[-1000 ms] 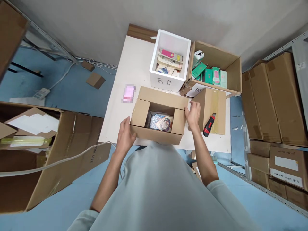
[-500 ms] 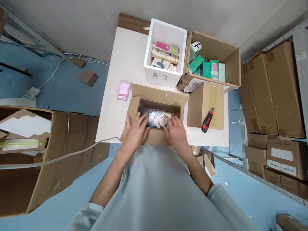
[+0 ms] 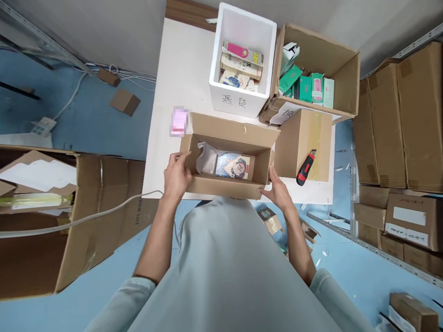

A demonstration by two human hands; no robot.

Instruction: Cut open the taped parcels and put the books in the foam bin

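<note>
An open cardboard box [image 3: 226, 186] lies at the table's front edge with its flaps spread. Inside it are a small patterned box [image 3: 233, 166] and, at the left, a whitish wrapping [image 3: 206, 159]. My left hand [image 3: 176, 177] grips the cardboard box at its left end, fingers on the flap. At the right end, my right hand [image 3: 278, 189] holds the wall and front corner between thumb and fingers.
Behind stand a white foam box [image 3: 238, 99] and a carton of green packages [image 3: 318, 103]. A red and black cutter [image 3: 306, 167] rests on a closed carton [image 3: 320, 138] at the right. A pink item [image 3: 179, 121] is at the left.
Both hands have come out of the cardboard box and moved apart to its two ends. The patterned box and the wrapping inside now show more fully.
</note>
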